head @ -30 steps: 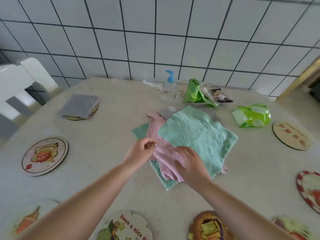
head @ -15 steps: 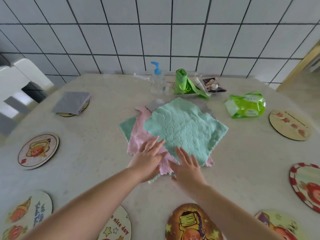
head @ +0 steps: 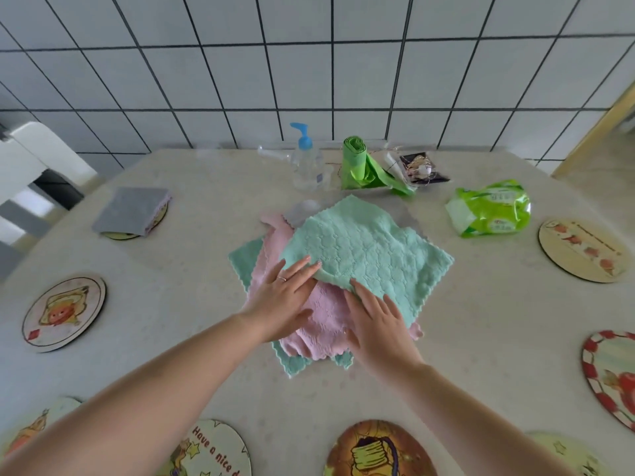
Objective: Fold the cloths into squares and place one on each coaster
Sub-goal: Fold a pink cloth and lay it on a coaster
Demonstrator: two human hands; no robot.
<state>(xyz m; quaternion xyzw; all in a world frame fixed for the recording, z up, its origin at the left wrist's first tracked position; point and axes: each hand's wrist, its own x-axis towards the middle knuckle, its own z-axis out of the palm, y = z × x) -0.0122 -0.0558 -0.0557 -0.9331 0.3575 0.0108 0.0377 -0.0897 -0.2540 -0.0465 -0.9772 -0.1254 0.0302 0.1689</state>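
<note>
Centre of frame: a loose pile of cloths on the table point(head: 481, 338). Top layer is a mint green cloth point(head: 367, 255), lying flat and turned like a diamond, one corner pointing to the upper middle of the frame and the opposite edge toward the hands; no clear long axis (roughly square). Beneath it a pink cloth point(head: 323, 321), rumpled, its length running from upper left of the pile down to lower right. A second green cloth point(head: 245, 259) shows under both, at the left and at the bottom edge of the pile. A sliver of grey cloth point(head: 302, 209) peeks out at the pile's top.

Left hand point(head: 285, 304): palm down on the pink cloth, fingers straight and slightly spread, tips touching the near edge of the mint green cloth. Ring on one finger.

Right hand point(head: 378, 324): palm down, fingers straight and a little apart, resting where pink and mint green overlap. Neither hand pinches anything.

Upper left of frame: a folded grey cloth point(head: 132, 211) sits on a coaster point(head: 120, 235), covering most of it. Bare coasters ring the lower and side edges, e.g. one at left point(head: 63, 314) and one at right point(head: 580, 249).

Upper middle (against the tiled wall): pump bottle point(head: 305, 159), green bag roll point(head: 357, 163), green wipes pack point(head: 488, 207).
</note>
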